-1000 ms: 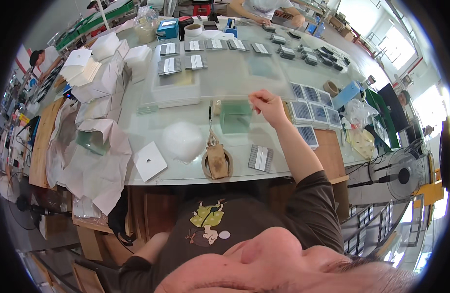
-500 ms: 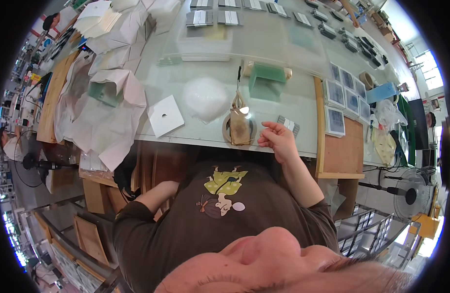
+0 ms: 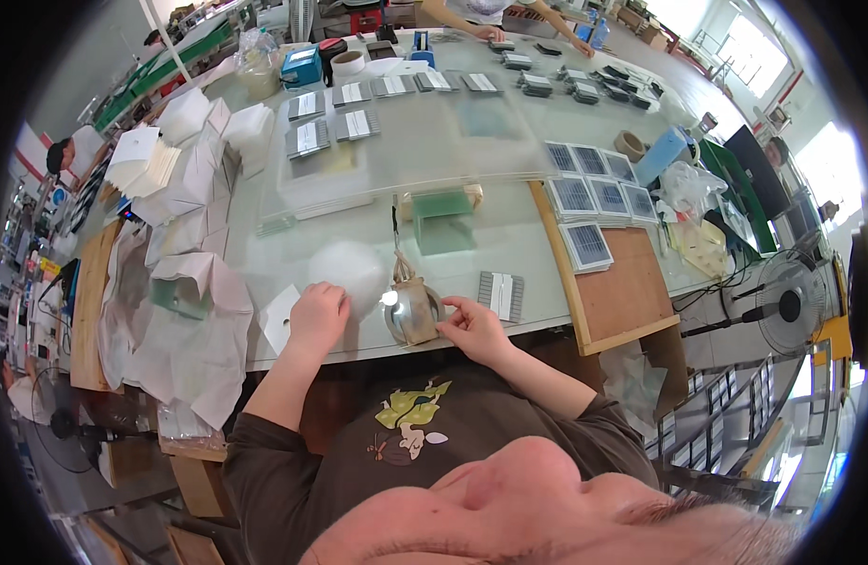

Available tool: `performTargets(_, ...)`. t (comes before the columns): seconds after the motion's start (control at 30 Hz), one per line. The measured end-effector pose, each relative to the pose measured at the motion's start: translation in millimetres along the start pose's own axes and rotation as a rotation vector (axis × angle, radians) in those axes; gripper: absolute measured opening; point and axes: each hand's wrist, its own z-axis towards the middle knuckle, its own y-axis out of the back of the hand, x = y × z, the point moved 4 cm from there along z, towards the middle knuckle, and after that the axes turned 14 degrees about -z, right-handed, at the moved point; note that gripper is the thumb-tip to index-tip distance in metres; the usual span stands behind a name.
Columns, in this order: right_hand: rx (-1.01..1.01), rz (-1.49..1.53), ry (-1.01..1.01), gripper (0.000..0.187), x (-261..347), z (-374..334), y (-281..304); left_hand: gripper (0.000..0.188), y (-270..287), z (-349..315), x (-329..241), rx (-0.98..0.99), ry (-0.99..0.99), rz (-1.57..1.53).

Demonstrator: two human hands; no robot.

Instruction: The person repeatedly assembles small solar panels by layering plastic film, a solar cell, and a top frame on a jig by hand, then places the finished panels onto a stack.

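Note:
My left hand [image 3: 321, 318] is at the table's near edge, fingers bent together, between a white square card [image 3: 280, 320] with a hole and a white translucent round pile [image 3: 347, 271]. Whether its fingertips hold anything is hidden. My right hand [image 3: 476, 331] has thumb and forefinger drawn together at the right rim of a round shiny object. Anything between them is too small to make out. Across that object lies a brown flat-faced tool [image 3: 417, 311] with a corded handle end pointing away. A grey striped panel with a white band [image 3: 501, 295] lies just beyond my right hand.
Behind the round object stands a green translucent block [image 3: 443, 228]. A large clear sheet [image 3: 405, 179] bears several striped panels. Stacked dark solar panels [image 3: 584, 245] sit by a wood-edged board [image 3: 632, 292] at right. White paper [image 3: 203, 330] lies left; another person's hand [image 3: 490, 34] is at the far edge.
My left hand has come up from below the table edge onto the tabletop. My right hand has moved in against the round object. The view has tilted up, showing more of the far table.

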Motion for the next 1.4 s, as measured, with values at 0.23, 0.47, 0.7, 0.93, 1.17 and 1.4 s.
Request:
performTargets(0.23, 0.032, -0.041, 0.013, 0.042, 1, 6, 0, 0.01, -14, 22, 10, 0.245, 0.083, 0.161)
performTargets(0.47, 0.048, -0.009, 0.021, 0.042, -3, 5, -3, 0.017, -3, 31, 23, 0.351, 0.243, -0.051)
performTargets(0.7, 0.087, -0.04, 0.009, 0.041, 3, 6, -4, 0.018, 7, 25, 44, 0.318, 0.599, -0.429)
performTargets(0.93, 0.106, 0.023, 0.029, 0.042, -11, 7, -7, 0.016, 4, 18, 65, 0.164, 0.66, -0.747)
performTargets(1.17, 0.074, -0.003, 0.013, 0.038, -6, 8, -1, 0.011, 9, 6, 68, -0.026, 0.794, -1.327)
performTargets(1.4, -0.189, 0.052, 0.173, 0.029, -4, 9, 12, 0.015, 27, 2, 35, -0.187, 0.617, -1.792)
